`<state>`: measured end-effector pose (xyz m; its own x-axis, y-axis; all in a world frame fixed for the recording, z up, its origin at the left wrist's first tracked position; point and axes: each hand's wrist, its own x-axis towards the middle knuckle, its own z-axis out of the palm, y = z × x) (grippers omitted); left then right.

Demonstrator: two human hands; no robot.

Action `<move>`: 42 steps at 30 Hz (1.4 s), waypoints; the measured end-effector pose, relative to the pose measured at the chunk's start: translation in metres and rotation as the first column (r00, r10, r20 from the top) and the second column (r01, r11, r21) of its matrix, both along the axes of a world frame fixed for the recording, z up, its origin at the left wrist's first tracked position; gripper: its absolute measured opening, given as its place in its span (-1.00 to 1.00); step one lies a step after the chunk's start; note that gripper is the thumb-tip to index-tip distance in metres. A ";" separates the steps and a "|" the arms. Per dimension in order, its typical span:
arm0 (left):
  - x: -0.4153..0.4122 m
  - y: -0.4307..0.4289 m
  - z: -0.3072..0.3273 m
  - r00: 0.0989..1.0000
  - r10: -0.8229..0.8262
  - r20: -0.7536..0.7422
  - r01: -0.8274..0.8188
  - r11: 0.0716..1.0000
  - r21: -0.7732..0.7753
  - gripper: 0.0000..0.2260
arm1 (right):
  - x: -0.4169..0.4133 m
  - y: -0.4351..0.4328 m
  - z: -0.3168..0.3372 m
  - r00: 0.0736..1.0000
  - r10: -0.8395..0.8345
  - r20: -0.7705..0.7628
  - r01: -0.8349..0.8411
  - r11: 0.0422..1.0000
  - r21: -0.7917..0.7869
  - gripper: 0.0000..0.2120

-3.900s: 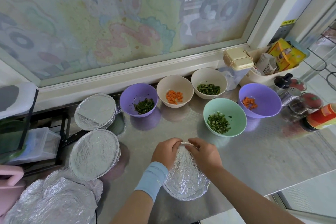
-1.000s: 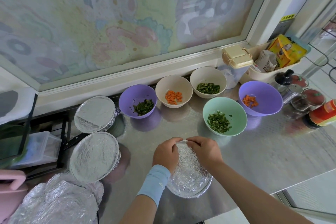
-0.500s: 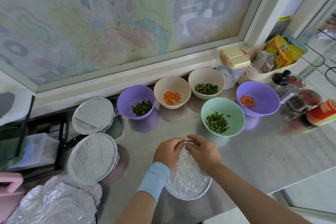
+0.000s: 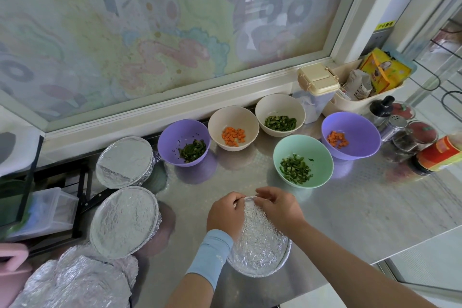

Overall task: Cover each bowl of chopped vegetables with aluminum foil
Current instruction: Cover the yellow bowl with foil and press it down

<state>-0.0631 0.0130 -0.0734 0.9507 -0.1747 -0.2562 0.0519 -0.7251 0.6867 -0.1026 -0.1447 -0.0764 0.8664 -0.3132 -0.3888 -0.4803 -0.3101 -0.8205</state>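
1. My left hand (image 4: pixel 226 212) and right hand (image 4: pixel 277 207) meet at the far rim of the near bowl (image 4: pixel 262 272). It sits on the steel counter (image 4: pixel 350 207), close to the front edge.
2. The fingers of both hands are curled in and pinch the foil (image 4: pixel 260 245) at that far rim. The fingertips of the two hands are almost touching.
3. The crinkled foil spans the whole top of the near bowl, so I cannot tell what is inside.
4. A light blue wristband (image 4: pixel 212 255) wraps my left forearm.
5. Five bowls stand uncovered behind my hands:
   - the left purple bowl (image 4: pixel 172 137), with dark green pieces
   - the tan carrot bowl (image 4: pixel 232 117)
   - the tan greens bowl (image 4: pixel 277 105)
   - the green bowl (image 4: pixel 300 145), with chopped greens, nearest my hands
   - the right purple bowl (image 4: pixel 355 125), with carrot cubes
6. To my left, the rear covered bowl (image 4: pixel 124 161) and the front covered bowl (image 4: pixel 125 221) sit just beside each other, both sealed in foil.
7. A loose foil heap (image 4: pixel 75 282) lies at the lower left corner.
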 end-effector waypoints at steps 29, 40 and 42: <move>0.023 -0.013 -0.003 0.997 -0.070 -0.032 0.068 0.995 -0.074 -0.90 | 0.016 -0.001 -0.002 0.999 0.018 -0.040 -0.021 0.998 -0.064 -0.87; 0.023 -0.005 -0.006 0.992 -0.049 0.118 0.065 0.988 -0.141 -0.92 | 0.027 0.001 -0.009 0.986 0.003 -0.166 -0.007 1.000 -0.025 -0.86; 0.018 0.000 -0.010 0.969 -0.130 0.212 0.153 0.984 -0.096 -0.91 | 0.024 0.002 -0.009 0.992 0.004 -0.124 -0.010 0.999 -0.044 -0.89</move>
<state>-0.0454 0.0132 -0.0834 0.9445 -0.3271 -0.0308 -0.1952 -0.6341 0.7482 -0.0789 -0.1426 -0.0850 0.8146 -0.3269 -0.4790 -0.5751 -0.3487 -0.7400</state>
